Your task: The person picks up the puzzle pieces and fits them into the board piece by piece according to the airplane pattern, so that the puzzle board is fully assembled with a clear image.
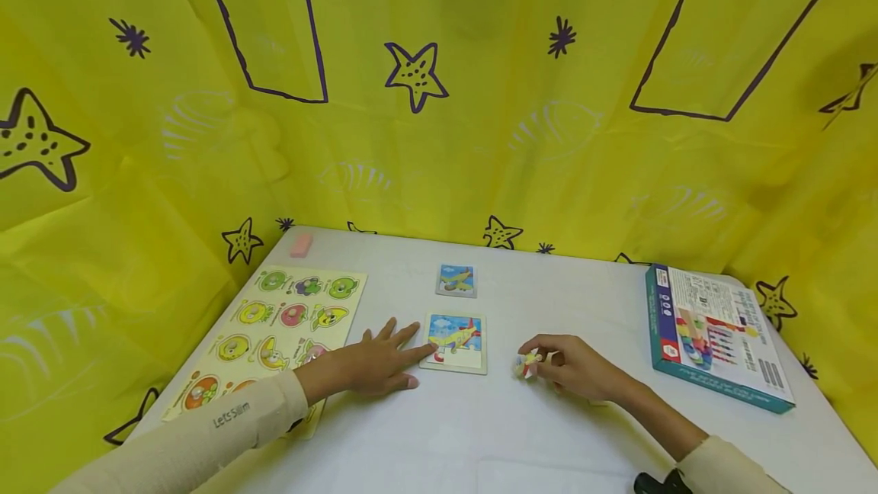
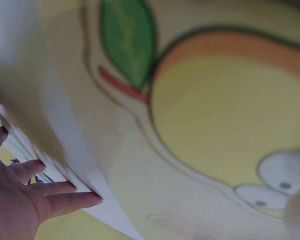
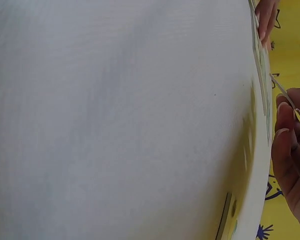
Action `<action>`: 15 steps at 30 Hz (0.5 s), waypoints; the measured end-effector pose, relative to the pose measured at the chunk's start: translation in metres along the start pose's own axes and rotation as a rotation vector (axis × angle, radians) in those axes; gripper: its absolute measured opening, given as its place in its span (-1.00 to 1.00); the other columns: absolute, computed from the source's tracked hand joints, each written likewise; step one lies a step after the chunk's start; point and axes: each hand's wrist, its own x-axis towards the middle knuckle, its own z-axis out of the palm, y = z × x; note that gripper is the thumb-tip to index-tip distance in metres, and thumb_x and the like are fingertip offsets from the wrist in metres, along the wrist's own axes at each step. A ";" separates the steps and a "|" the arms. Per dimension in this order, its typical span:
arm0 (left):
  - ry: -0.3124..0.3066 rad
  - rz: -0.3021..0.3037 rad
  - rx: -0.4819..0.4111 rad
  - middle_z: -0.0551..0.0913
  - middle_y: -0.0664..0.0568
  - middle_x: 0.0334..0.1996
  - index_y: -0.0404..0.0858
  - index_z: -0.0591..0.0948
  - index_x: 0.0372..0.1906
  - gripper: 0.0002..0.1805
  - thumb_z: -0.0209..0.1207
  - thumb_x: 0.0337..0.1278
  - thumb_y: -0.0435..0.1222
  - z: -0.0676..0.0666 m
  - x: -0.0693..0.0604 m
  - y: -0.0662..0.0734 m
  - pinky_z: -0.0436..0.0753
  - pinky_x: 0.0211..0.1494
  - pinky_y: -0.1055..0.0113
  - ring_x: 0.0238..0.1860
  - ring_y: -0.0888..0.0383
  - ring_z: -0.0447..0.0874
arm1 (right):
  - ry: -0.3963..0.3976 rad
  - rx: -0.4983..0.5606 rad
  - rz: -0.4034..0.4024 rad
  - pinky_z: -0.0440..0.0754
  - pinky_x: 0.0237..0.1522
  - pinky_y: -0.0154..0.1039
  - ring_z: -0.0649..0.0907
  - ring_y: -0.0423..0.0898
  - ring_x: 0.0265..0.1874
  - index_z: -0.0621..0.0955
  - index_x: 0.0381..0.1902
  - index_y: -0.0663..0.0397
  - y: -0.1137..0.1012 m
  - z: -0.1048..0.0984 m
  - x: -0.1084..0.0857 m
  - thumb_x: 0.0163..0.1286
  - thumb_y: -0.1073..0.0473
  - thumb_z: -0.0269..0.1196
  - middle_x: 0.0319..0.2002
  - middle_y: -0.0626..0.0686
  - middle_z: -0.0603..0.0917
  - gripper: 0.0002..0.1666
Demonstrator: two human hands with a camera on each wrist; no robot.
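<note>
A small jigsaw puzzle (image 1: 453, 343) with an airplane picture lies on the table, its lower part showing bare white tray. My left hand (image 1: 386, 363) is spread flat beside it, the index fingertip touching the puzzle's left side; the fingers also look straight in the left wrist view, where the hand (image 2: 20, 197) appears at the left edge. To the right of the puzzle, my right hand (image 1: 572, 366) pinches a puzzle piece (image 1: 528, 364) above the table. The right wrist view shows that thin piece edge-on between thumb and fingers of the hand (image 3: 292, 145).
Beyond the puzzle lies a matching airplane picture card (image 1: 456, 280). A fruit board (image 1: 353, 303) is at left, near a pink block (image 1: 301, 245). A boxed set (image 1: 720, 338) lies at right. Another flat piece (image 1: 598, 403) lies under the right wrist. Yellow curtains (image 1: 473, 158) surround the table.
</note>
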 end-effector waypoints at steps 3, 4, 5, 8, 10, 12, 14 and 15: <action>-0.004 -0.010 -0.001 0.01 -0.15 0.61 0.23 0.13 0.58 -0.33 -0.05 0.47 0.17 0.001 0.000 0.000 0.21 0.33 -0.49 0.53 -0.47 -0.06 | -0.001 -0.021 -0.006 0.46 -0.59 -0.40 0.48 -0.29 -0.67 0.61 0.13 0.26 -0.001 0.003 0.004 0.42 0.33 0.23 -0.26 0.12 0.57 -0.66; -0.004 -0.011 0.002 0.01 -0.15 0.61 0.23 0.13 0.58 -0.33 -0.05 0.47 0.17 0.001 0.001 0.000 0.21 0.33 -0.49 0.53 -0.47 -0.06 | -0.003 -0.022 -0.006 0.47 -0.59 -0.40 0.48 -0.29 -0.67 0.60 0.13 0.26 -0.002 0.004 0.005 0.42 0.32 0.23 -0.26 0.12 0.57 -0.66; -0.003 -0.011 0.003 0.01 -0.15 0.61 0.23 0.13 0.58 -0.33 -0.05 0.47 0.17 0.001 0.001 0.000 0.22 0.33 -0.49 0.53 -0.47 -0.06 | -0.004 -0.021 -0.008 0.47 -0.59 -0.39 0.48 -0.28 -0.67 0.60 0.13 0.27 -0.002 0.005 0.006 0.43 0.32 0.23 -0.26 0.12 0.56 -0.66; -0.003 -0.012 0.007 0.02 -0.15 0.61 0.23 0.14 0.58 -0.33 -0.05 0.47 0.17 0.001 0.001 0.000 0.23 0.33 -0.48 0.53 -0.47 -0.05 | -0.009 -0.004 -0.008 0.48 -0.59 -0.39 0.48 -0.27 -0.66 0.58 0.11 0.26 -0.003 0.008 0.010 0.43 0.32 0.23 -0.28 0.11 0.55 -0.69; -0.003 -0.012 0.005 0.02 -0.15 0.61 0.23 0.14 0.58 -0.33 -0.05 0.46 0.17 0.000 0.002 0.000 0.23 0.33 -0.48 0.53 -0.47 -0.04 | -0.014 0.003 -0.007 0.48 -0.58 -0.39 0.48 -0.27 -0.66 0.59 0.08 0.25 -0.004 0.009 0.012 0.43 0.31 0.25 -0.28 0.10 0.55 -0.70; -0.003 -0.012 0.005 0.03 -0.15 0.61 0.23 0.14 0.58 -0.33 -0.05 0.46 0.17 0.000 0.001 0.000 0.23 0.32 -0.48 0.53 -0.47 -0.04 | -0.018 0.009 -0.003 0.48 -0.58 -0.40 0.48 -0.27 -0.66 0.60 0.08 0.26 -0.004 0.011 0.014 0.42 0.29 0.27 -0.28 0.09 0.55 -0.69; -0.002 -0.011 0.003 0.03 -0.15 0.61 0.23 0.15 0.58 -0.33 -0.05 0.46 0.18 0.000 0.001 0.000 0.24 0.32 -0.49 0.53 -0.47 -0.04 | -0.022 0.017 -0.002 0.48 -0.58 -0.40 0.48 -0.26 -0.66 0.60 0.08 0.28 -0.004 0.012 0.016 0.40 0.28 0.30 -0.29 0.08 0.55 -0.67; -0.002 -0.011 0.003 0.02 -0.15 0.61 0.23 0.15 0.58 -0.33 -0.05 0.46 0.17 0.000 0.001 0.000 0.23 0.32 -0.49 0.53 -0.47 -0.04 | -0.021 0.020 -0.003 0.49 -0.57 -0.40 0.49 -0.25 -0.66 0.60 0.08 0.29 -0.004 0.013 0.017 0.39 0.27 0.31 -0.29 0.07 0.56 -0.65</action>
